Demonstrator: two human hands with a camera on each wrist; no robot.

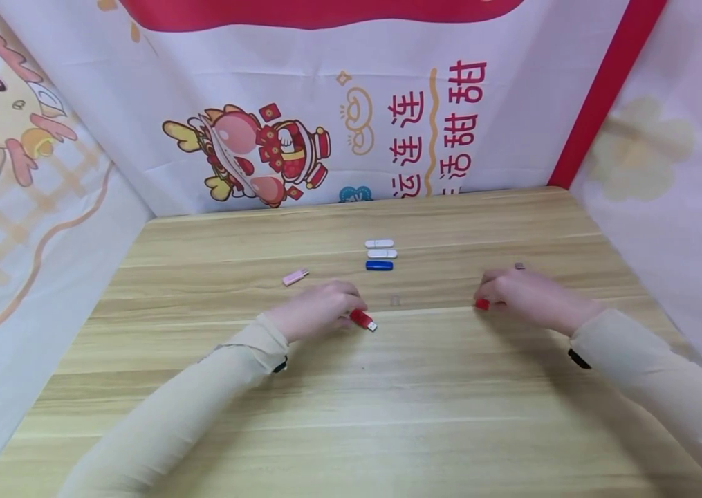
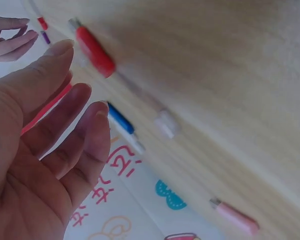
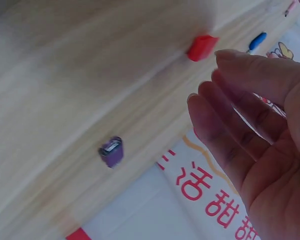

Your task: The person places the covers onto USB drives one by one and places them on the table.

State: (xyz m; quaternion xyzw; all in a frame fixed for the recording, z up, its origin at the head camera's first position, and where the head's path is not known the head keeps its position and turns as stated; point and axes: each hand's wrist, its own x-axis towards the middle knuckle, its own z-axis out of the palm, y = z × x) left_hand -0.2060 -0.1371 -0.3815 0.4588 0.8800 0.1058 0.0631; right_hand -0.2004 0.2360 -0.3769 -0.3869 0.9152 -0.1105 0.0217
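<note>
A red USB stick [image 1: 360, 318] with a bare metal plug lies on the wooden table beside the fingertips of my left hand [image 1: 319, 308]. The left wrist view shows that hand [image 2: 45, 135] with relaxed, parted fingers and the stick [image 2: 95, 50] just past the thumb tip. My right hand [image 1: 521, 294] reaches down over a small red cap [image 1: 481, 304]. Its fingers are loosely bent with nothing between them in the right wrist view, where the cap [image 3: 202, 47] sits just beyond the thumb tip. A small translucent piece [image 2: 167, 124] lies near the left hand.
Two white USB sticks [image 1: 379, 244] and a blue one [image 1: 379, 265] lie in a row at the back middle. A pink USB stick [image 1: 295, 277] is at left. A small purple USB piece [image 3: 111, 151] lies behind the right hand. Printed cloth [image 1: 301, 83] closes the table's back.
</note>
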